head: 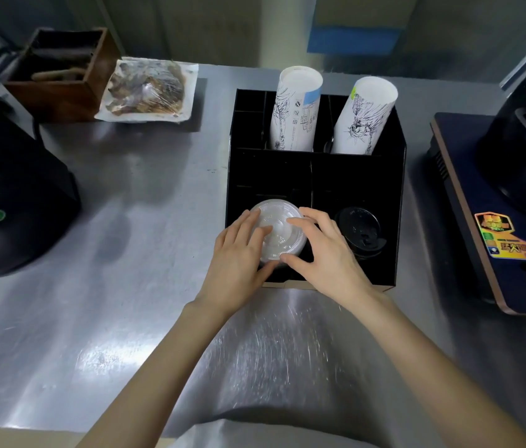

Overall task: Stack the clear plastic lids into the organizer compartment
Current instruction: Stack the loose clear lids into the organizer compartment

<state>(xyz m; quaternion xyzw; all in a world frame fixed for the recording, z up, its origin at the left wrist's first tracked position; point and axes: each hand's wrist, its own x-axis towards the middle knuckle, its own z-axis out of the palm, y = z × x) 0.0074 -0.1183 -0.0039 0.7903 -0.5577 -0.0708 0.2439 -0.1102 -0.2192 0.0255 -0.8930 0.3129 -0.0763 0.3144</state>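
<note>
A stack of clear plastic lids [279, 229] sits in the front left compartment of the black organizer [394, 176]. My left hand [239, 257] rests on the stack's left side, fingers on top and thumb at its near edge. From the right, my right hand [326, 250] holds the stack, fingers over the top and thumb under the near edge. Both hands grip the same stack. The stack's lower part is hidden by the hands and the compartment.
A stack of black lids [360, 229] fills the front right compartment. Two printed paper cup stacks [297, 108] [365, 116] stand in the rear compartments. On the right sits a cooker with a pot [513, 176], on the left a black appliance [6, 195], a wooden box [61, 72] and a wrapped tray [146, 90].
</note>
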